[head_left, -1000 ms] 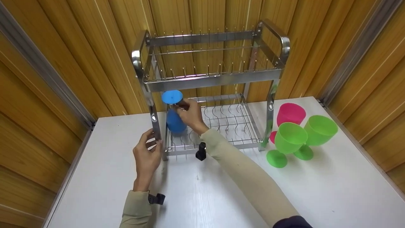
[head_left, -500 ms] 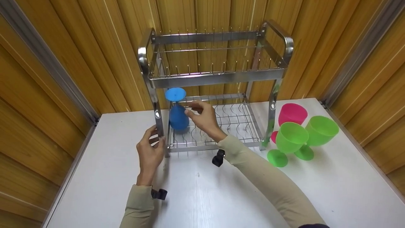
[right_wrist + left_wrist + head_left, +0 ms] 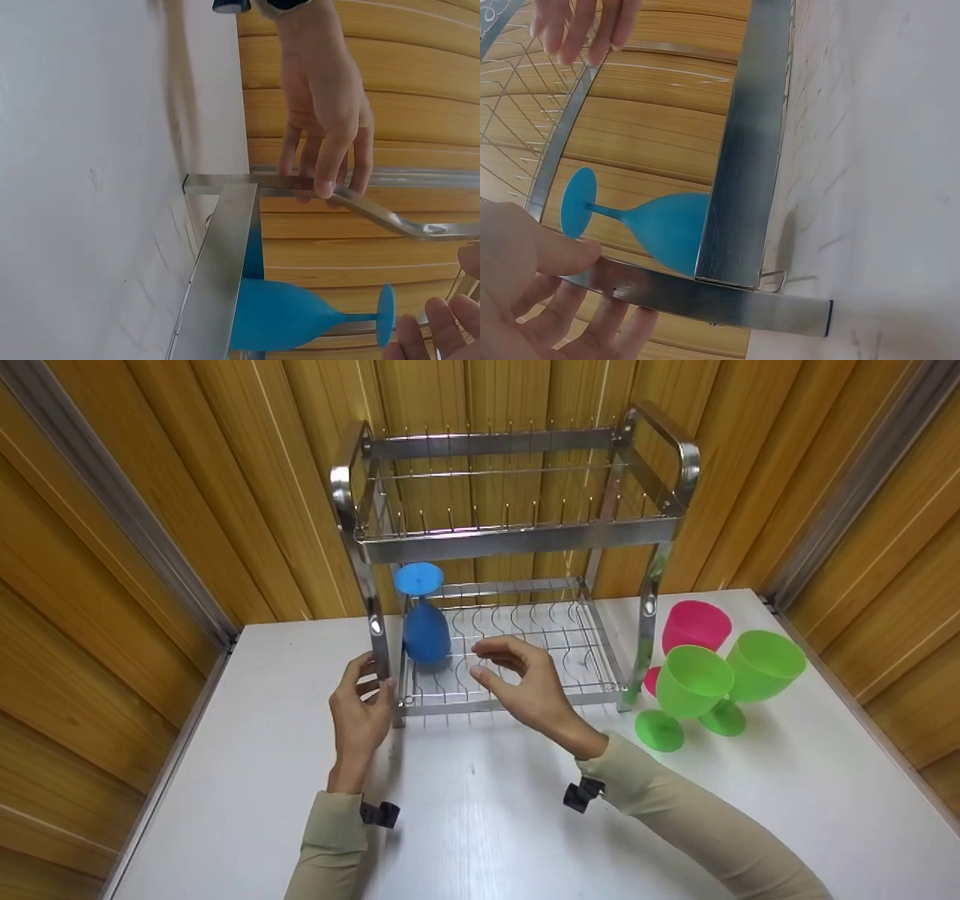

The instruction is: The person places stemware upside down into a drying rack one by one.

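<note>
- Gripping with curled fingers and thumb of the left hand (image 3: pixel 360 724) the shiny metal front leg (image 3: pixel 376 624) of a two-tier silver wire rack (image 3: pixel 517 541).
- Holding nothing with the right hand (image 3: pixel 531 688), loosely curved, thumb parted from fingers.
- Standing inverted between and just beyond both hands: blue stemmed goblet (image 3: pixel 427 634), apparently on the lower wires, rim contact hard to see.

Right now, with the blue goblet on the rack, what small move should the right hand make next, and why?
I'd probably swing the right hand toward the front green goblet. That hand holds nothing, the blue goblet sits bowl-down on the lower shelf with no hand on it, and the green one stands outside the rack, to its right.
</note>
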Demonstrator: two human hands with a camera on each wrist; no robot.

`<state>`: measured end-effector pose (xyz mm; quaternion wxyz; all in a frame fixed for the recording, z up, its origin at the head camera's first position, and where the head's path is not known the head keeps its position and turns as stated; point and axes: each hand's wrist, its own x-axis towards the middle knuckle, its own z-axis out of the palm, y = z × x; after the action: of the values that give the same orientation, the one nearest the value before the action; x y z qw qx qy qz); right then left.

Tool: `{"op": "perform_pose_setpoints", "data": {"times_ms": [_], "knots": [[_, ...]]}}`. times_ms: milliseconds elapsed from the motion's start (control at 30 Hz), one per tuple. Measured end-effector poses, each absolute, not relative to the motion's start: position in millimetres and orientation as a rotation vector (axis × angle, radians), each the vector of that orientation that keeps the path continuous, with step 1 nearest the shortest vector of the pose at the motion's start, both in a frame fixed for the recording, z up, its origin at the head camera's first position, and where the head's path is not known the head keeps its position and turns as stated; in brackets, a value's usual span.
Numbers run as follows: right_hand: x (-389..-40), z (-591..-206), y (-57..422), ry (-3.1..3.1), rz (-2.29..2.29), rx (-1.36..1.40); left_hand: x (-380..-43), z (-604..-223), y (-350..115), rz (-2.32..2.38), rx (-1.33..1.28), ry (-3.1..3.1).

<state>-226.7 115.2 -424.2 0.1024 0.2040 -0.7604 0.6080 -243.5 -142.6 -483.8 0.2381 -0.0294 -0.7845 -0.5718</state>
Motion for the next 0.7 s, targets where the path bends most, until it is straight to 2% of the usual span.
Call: {"op": "perform_pose_setpoints", "data": {"times_ms": [333, 700], "knots": [[-176, -417, 160, -2.239, 1.806, 0.689, -240, -483, -144, -1.537, -0.073, -2.164], [-126, -462, 240, -2.189, 1.807, 0.537, -242, -482, -143, -1.532, -0.088, -2.165]]}}
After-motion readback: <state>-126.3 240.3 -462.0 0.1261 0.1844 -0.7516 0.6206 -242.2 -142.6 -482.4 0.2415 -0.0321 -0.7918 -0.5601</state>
